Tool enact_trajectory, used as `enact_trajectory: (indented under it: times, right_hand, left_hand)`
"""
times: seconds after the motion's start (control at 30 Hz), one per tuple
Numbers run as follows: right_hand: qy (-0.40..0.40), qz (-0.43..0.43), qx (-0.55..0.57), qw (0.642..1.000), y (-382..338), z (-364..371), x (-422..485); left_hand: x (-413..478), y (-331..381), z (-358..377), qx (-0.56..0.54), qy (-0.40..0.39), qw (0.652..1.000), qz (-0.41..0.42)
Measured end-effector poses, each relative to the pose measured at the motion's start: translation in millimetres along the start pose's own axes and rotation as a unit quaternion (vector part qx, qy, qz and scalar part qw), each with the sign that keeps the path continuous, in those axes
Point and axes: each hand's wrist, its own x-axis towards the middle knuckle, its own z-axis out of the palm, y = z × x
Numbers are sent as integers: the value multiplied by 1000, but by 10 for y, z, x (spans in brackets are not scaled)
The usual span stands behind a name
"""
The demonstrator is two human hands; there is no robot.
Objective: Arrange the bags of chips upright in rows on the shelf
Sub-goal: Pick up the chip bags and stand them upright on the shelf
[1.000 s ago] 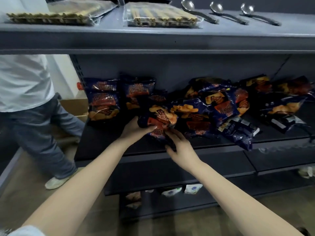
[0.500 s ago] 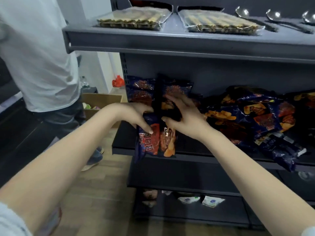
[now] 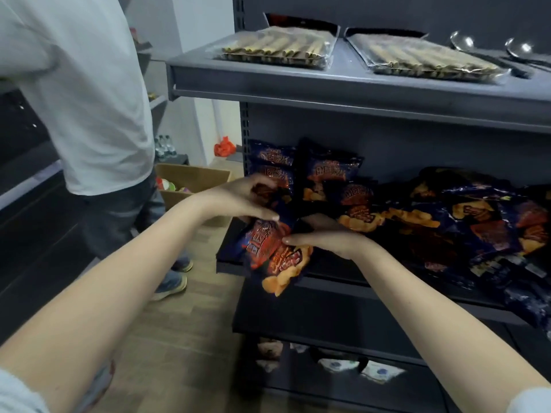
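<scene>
Dark-blue chip bag (image 3: 272,253) tilted over shelf (image 3: 337,280) edge, upright bags (image 3: 329,171) behind, jumbled heap (image 3: 477,225) rightward

Dark grey metal rack, three levels showing. Top shelf (image 3: 357,87) has two clear packs of long wafer sticks (image 3: 277,49) lying flat side by side, plus a couple of metal ladles (image 3: 489,52) off to the right. On the middle shelf (image 3: 334,281) a few upright bags (image 3: 331,174) of chips stand against the back at the left end, then a messy heap of bags (image 3: 477,222) flops across the rest. A front bag (image 3: 274,257) pokes out over the left front edge. Bottom shelf (image 3: 298,391) holds some small white packets (image 3: 378,372).
</scene>
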Motion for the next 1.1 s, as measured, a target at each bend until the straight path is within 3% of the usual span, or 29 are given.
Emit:
enact_trajectory:
  times: [0.07, 0.17, 0.23, 0.3, 0.5, 0.6, 1.1]
  right_hand:
    - [65, -28, 80, 994, 38, -15, 51]
    - [205, -15, 163, 965, 72, -17, 129]
    - [269, -14, 186, 945, 75, -6, 160]
    - [304, 6, 214, 928, 79, 12, 165]
    - [321, -9, 230, 919, 117, 232, 172]
    - [326, -16, 237, 915, 140, 304, 153]
    - [326, -20, 134, 935, 213, 400, 291]
  left_hand:
    - [-22, -26, -70, -76, 86, 993, 6]
    - [14, -140, -145, -229, 198, 953, -10]
    - [33, -186, -121, -301, 241, 923, -12]
    - [44, -197, -5, -311, 261, 914, -19]
    - [129, -292, 600, -267, 203, 940, -55]
    - [198, -346, 760, -263, 229, 936, -43]
    - [354, -730, 555, -303, 233, 922, -53]
